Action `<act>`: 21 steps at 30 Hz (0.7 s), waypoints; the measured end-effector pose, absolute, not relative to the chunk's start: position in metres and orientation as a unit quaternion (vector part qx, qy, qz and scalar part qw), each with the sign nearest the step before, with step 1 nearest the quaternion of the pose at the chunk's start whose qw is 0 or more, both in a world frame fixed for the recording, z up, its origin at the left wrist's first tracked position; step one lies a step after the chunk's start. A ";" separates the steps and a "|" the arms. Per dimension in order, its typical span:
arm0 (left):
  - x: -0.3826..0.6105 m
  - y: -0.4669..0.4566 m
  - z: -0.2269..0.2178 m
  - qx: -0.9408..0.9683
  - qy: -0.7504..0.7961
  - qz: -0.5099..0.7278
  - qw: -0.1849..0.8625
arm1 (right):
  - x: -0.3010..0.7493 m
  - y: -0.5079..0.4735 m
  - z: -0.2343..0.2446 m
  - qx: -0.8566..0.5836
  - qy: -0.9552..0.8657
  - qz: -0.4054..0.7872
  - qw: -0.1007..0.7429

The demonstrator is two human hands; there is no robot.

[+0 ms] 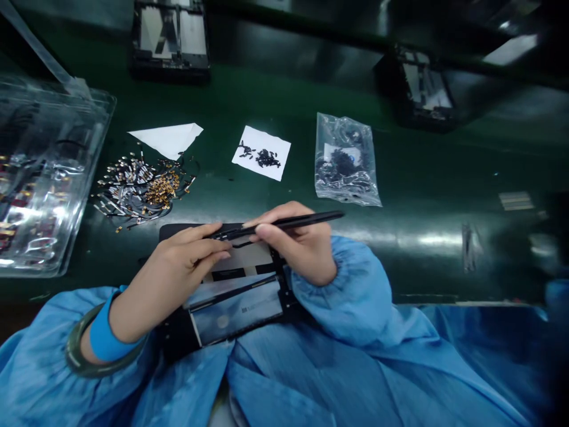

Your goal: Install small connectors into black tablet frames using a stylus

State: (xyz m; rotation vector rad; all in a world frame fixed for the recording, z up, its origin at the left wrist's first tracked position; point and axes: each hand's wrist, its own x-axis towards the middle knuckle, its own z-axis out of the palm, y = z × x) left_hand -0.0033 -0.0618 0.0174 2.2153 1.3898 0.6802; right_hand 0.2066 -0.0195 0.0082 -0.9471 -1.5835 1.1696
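Note:
My right hand (306,246) is closed around black tweezers (311,219), whose rear end points right. My left hand (178,258) pinches a slim black part (231,232), seen nearly edge-on, that looks like a phone frame. The tweezers' tips meet this part between both hands, but my fingers partly hide the contact. Beneath my hands, close to my body, lies a black tray (178,338) with flat phone parts (244,311) in it, some pale and glossy. My forearms and hands cover some of the tray.
A pile of small flex cables (146,187) lies at left, beside a folded white paper (171,139) and a clear plastic tray (66,237). Tiny black pieces rest on a white paper (278,172). Right of it is a clear bag (347,190). Black boxes (171,71) stand farther back.

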 end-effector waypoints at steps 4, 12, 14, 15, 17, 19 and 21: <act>-0.011 -0.052 0.023 0.831 0.449 0.236 0.229 | 0.217 -0.020 0.023 -0.370 -0.519 0.519 0.570; -0.016 -0.046 0.008 0.875 0.377 0.235 0.193 | 0.235 -0.007 0.016 -0.441 -0.398 0.450 0.666; -0.016 -0.047 0.011 0.879 0.373 0.235 0.183 | 0.239 -0.001 0.016 -0.472 -0.369 0.430 0.676; -0.017 -0.048 0.016 0.879 0.374 0.235 0.179 | 0.240 0.001 0.018 -0.482 -0.355 0.417 0.684; -0.024 -0.053 0.030 0.877 0.383 0.235 0.168 | 0.241 0.005 0.025 -0.491 -0.328 0.391 0.706; -0.043 -0.064 0.047 0.867 0.410 0.243 0.143 | 0.240 0.007 0.030 -0.496 -0.301 0.375 0.723; -0.075 -0.085 0.061 0.838 0.466 0.265 0.099 | 0.238 0.009 0.032 -0.500 -0.286 0.380 0.724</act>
